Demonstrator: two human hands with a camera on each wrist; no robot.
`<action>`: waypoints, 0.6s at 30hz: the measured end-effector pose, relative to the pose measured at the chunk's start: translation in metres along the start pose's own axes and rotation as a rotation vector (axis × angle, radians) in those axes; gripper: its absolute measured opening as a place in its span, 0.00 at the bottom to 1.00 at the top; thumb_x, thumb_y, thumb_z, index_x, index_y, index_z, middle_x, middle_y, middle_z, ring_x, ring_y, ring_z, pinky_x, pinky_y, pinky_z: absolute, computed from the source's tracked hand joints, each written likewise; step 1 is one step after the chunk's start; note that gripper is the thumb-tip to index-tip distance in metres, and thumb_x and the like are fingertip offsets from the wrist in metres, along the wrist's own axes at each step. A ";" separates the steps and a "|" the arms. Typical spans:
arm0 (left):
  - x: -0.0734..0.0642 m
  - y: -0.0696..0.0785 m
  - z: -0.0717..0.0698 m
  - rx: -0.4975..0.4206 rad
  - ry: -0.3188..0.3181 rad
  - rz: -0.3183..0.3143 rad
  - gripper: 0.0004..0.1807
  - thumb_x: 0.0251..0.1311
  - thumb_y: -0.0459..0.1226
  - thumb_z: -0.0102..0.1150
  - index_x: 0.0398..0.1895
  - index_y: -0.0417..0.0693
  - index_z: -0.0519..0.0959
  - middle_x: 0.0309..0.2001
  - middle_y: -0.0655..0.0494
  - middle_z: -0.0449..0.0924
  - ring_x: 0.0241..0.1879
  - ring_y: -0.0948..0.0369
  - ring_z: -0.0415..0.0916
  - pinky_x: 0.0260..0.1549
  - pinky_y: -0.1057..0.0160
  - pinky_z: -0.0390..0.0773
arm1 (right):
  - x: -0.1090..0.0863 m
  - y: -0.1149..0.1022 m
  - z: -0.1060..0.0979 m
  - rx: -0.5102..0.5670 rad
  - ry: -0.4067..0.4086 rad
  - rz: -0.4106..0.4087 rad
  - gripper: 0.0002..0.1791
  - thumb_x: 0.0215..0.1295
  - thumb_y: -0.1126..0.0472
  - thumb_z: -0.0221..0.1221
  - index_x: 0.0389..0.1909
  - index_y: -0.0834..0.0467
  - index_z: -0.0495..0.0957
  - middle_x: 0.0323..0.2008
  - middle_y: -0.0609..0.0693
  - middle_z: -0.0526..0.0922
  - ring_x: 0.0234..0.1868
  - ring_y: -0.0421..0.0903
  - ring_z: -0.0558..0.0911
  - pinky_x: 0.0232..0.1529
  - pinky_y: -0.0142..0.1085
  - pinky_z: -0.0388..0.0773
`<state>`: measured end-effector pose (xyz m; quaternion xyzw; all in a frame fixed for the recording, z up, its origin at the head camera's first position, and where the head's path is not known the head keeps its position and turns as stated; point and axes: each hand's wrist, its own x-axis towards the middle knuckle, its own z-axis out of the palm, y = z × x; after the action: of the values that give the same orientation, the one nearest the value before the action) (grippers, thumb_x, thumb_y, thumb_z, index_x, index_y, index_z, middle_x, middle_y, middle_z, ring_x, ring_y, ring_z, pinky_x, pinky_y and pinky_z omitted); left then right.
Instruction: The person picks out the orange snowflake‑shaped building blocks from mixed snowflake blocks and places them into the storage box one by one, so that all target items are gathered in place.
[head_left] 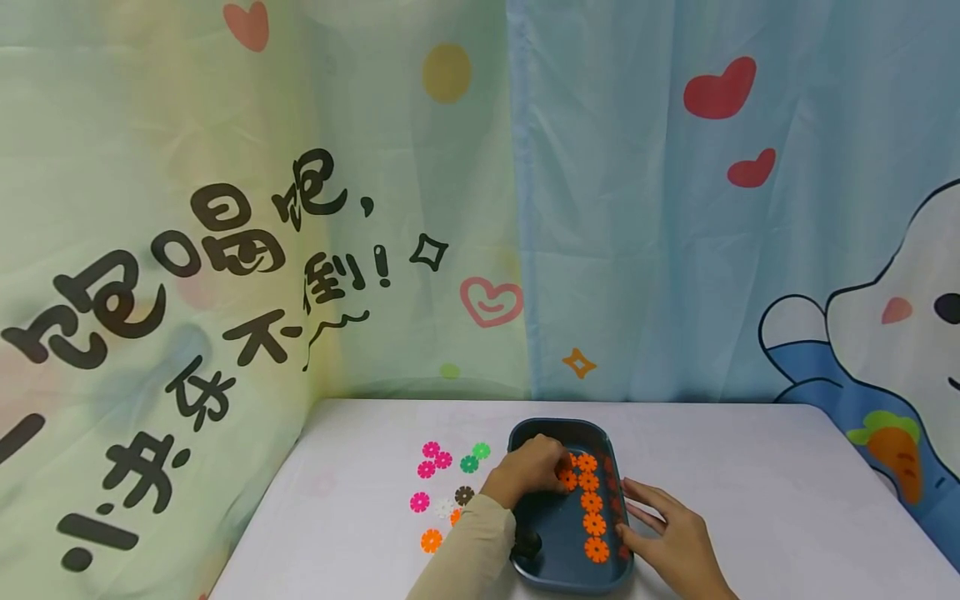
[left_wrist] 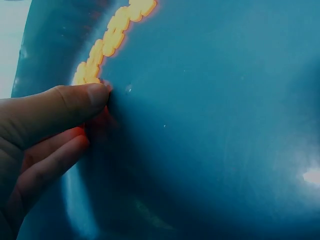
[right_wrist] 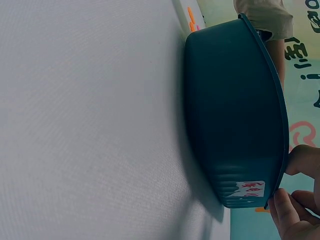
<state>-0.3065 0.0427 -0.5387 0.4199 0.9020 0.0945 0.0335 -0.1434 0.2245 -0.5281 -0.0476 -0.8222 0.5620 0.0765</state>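
A dark blue-green tray (head_left: pixel 551 533) stands on the table with orange flower-shaped discs (head_left: pixel 592 502) in it, most in a line along its right side. My left hand (head_left: pixel 534 468) reaches into the tray's far part, thumb and fingertips together at the end of the orange row. In the left wrist view the thumb (left_wrist: pixel 65 107) hides most of what it pinches; a reddish glow shows beside its tip. At the tray's right side, my right hand (head_left: pixel 675 537) grips the rim. The right wrist view shows its thumb (right_wrist: pixel 302 159) over the rim and fingers outside.
Left of the tray lie loose discs: several pink ones (head_left: pixel 426 469), green ones (head_left: pixel 469 463), a brown one (head_left: pixel 464 496), a pale one and orange ones (head_left: pixel 431 541), one partly behind the left sleeve (head_left: pixel 472 546). A printed curtain (head_left: pixel 600 208) hangs behind the white table (head_left: pixel 750 467).
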 end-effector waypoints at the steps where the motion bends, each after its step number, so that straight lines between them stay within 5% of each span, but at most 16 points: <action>1: 0.000 0.000 0.000 0.003 -0.003 -0.003 0.15 0.46 0.47 0.77 0.33 0.53 0.84 0.30 0.64 0.78 0.29 0.70 0.73 0.29 0.75 0.74 | 0.000 0.000 0.000 0.002 -0.001 0.000 0.36 0.50 0.73 0.70 0.63 0.61 0.73 0.59 0.59 0.75 0.53 0.54 0.81 0.46 0.34 0.80; 18: 0.002 0.002 0.002 -0.008 -0.015 -0.054 0.17 0.42 0.48 0.78 0.33 0.53 0.85 0.31 0.65 0.79 0.30 0.70 0.73 0.32 0.74 0.75 | -0.001 -0.002 0.000 0.018 -0.008 0.020 0.36 0.50 0.74 0.70 0.63 0.62 0.72 0.60 0.60 0.74 0.54 0.55 0.80 0.46 0.35 0.80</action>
<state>-0.3057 0.0455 -0.5402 0.3961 0.9123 0.0939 0.0445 -0.1425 0.2239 -0.5262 -0.0525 -0.8170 0.5703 0.0680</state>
